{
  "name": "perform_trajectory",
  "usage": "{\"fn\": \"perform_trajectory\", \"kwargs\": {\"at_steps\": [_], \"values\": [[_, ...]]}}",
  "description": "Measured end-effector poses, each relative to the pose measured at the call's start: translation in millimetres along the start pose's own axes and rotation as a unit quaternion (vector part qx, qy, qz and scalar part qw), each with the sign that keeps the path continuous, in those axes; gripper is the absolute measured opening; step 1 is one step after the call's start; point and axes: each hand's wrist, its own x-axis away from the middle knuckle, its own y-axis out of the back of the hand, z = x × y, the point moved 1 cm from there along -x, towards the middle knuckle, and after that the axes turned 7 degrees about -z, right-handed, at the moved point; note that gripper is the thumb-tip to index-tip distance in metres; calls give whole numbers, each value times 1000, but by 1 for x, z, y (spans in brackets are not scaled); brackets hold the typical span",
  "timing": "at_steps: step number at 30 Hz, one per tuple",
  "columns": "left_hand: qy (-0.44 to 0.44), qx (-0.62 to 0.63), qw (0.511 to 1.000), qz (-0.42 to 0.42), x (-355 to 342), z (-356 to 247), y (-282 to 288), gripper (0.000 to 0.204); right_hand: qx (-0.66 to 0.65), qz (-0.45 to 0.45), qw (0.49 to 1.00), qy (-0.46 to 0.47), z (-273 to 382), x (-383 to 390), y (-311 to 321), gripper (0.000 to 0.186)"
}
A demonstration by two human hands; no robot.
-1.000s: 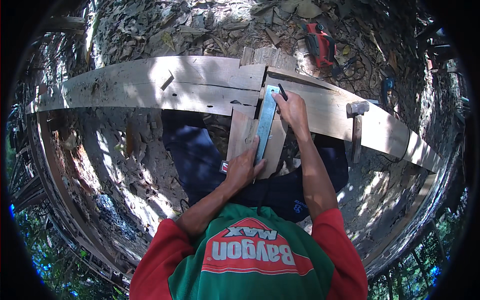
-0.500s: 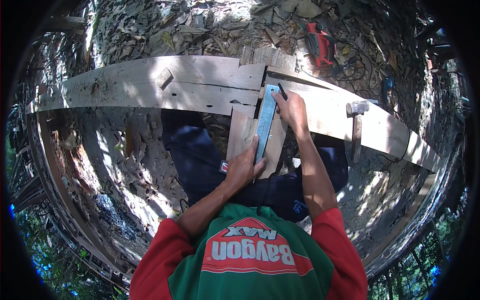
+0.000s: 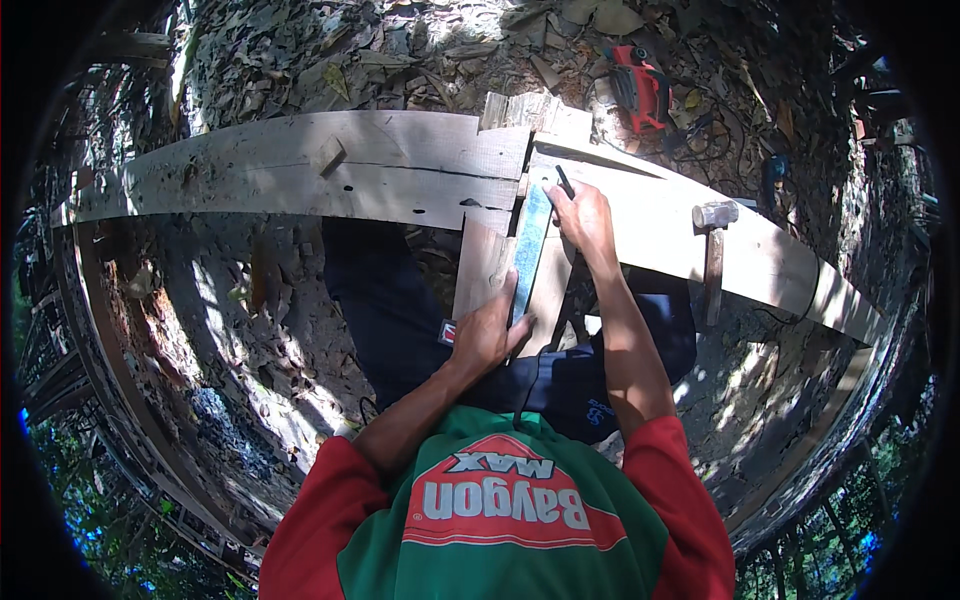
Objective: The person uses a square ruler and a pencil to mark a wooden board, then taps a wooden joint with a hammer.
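Observation:
A flat metal ruler (image 3: pixel 533 255) with a hole near its far end lies slantwise over the joint between two planks. My left hand (image 3: pixel 485 332) grips its near end, thumb on the right edge and fingers on the left. In my right hand (image 3: pixel 587 218) is a slim black pen or pencil (image 3: pixel 565 181), held beside the ruler's far end; its tip cannot be made out clearly. Under the ruler run the right plank (image 3: pixel 650 215) and a shorter board (image 3: pixel 480 262) that points toward me. The left plank (image 3: pixel 420 150) meets them, cracked along its length.
A hammer (image 3: pixel 714 255) leans across the right plank's near edge. A small wood block (image 3: pixel 327 155) sits on the left plank. Beyond the planks, a red power tool (image 3: pixel 640 90) with a dark cord lies among dry leaves. My legs (image 3: pixel 385 300) are under the planks.
Both hands and the ruler stay nearly in place. The pen or pencil has tilted slightly. Sunlight on the right plank and the ruler's far end is brighter.

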Motion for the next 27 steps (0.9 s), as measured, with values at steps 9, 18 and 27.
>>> {"fn": "perform_trajectory", "kwargs": {"at_steps": [9,18,27], "values": [[-41,-11,998,-43,1,5,-8,78,52,-2,998,-30,-12,-7,2,40],[-27,-8,999,-21,1,-1,-4,81,-149,-147,969,-131,-22,-12,53,50],[-26,10,999,-32,1,-2,0,82,-249,-87,952,-153,1,1,43,67]]}}
